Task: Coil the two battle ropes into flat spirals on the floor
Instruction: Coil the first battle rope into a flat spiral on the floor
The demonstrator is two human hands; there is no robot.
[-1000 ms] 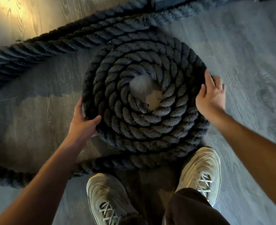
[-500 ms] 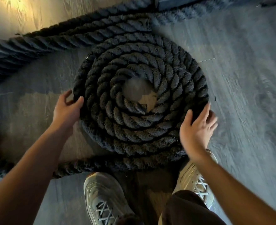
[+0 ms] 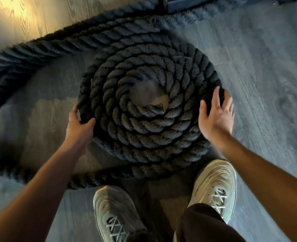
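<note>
Left hand (image 3: 79, 124): gripping the coil's left outer edge, thumb lying on top of the outer turn, fingers wrapping down the outside.
Right hand (image 3: 215, 116): I am seeing it spread flat, fingers apart, palm down over the coil's right edge; whether it is pressing or just above, I cannot tell.
Rope coil (image 3: 149, 109): lying flat on the floor (image 3: 266, 84) as a spiral of several turns, its capped end (image 3: 154, 109) sitting at the centre beside a small bare gap.
Loose tail (image 3: 39, 173): running out from the coil's near side, sweeping left.
Second rope (image 3: 70, 44): stretching uncoiled behind the coil, touching its far edge.
Shoes (image 3: 215, 186): I am seeing both standing just near of the coil.
</note>
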